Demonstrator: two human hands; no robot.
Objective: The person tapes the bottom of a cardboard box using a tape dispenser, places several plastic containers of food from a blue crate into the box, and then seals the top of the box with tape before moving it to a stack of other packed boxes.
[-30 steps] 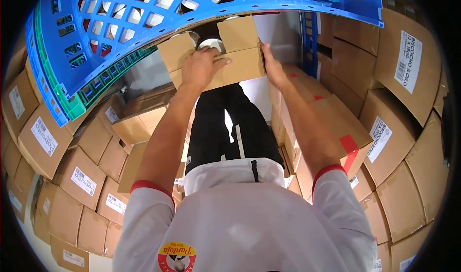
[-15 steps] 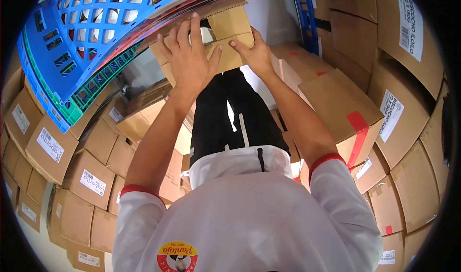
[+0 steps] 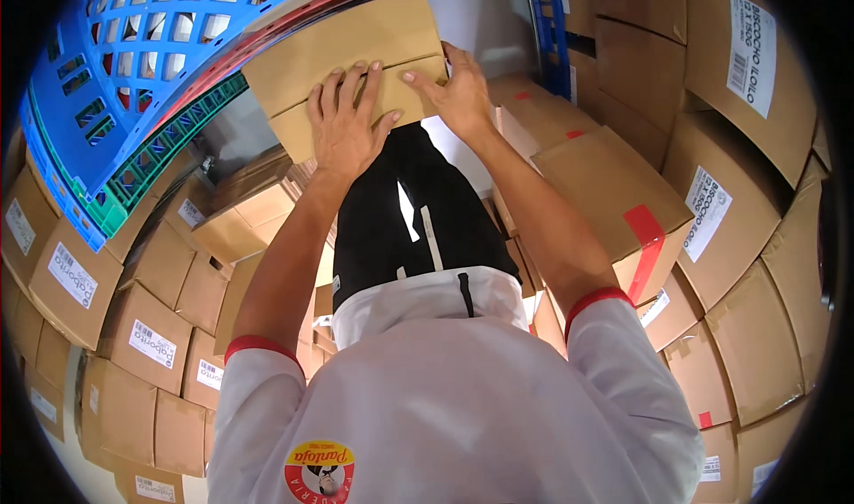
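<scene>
In front of me is a small brown cardboard box, its top flaps folded down to meet along a seam. My left hand lies on the near flap, fingers stretched and spread toward the seam. With its thumb on top and its fingers over the right edge, my right hand grips the box at its near right corner. Whatever is inside the box is hidden under the flaps.
Stacked blue, red and green plastic crates stand just beyond and left of the box. Labelled cartons are piled on the left. More cartons rise on the right, with a red-taped one close to my right forearm.
The far flap has come down, covering the gap that showed something pale inside. My left hand has shifted down slightly, and my right hand stays at the right edge.
</scene>
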